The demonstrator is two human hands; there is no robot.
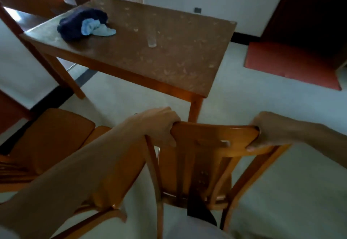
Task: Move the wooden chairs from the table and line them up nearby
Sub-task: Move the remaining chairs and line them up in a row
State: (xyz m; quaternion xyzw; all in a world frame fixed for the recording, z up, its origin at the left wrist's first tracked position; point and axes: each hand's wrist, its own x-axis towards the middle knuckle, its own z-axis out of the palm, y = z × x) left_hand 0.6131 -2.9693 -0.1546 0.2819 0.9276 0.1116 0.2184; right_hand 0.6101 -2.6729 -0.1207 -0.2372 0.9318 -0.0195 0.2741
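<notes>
While both hands clamp the chair [216,139] top rail, left hand [161,126] and right hand [270,131] | it's near the table [169,66] corner | we'd lift evenly, park it beside the left chair [52,135].

Wooden chair [206,156]: orange-brown varnish, curved top rail, vertical back slats, upright, back toward camera, just short of table's [169,60] near corner. Second chair [54,135]: same wood, flat seat visible, beside first on left. Table: rectangular, speckled brown top, orange legs, standing on pale floor.
</notes>
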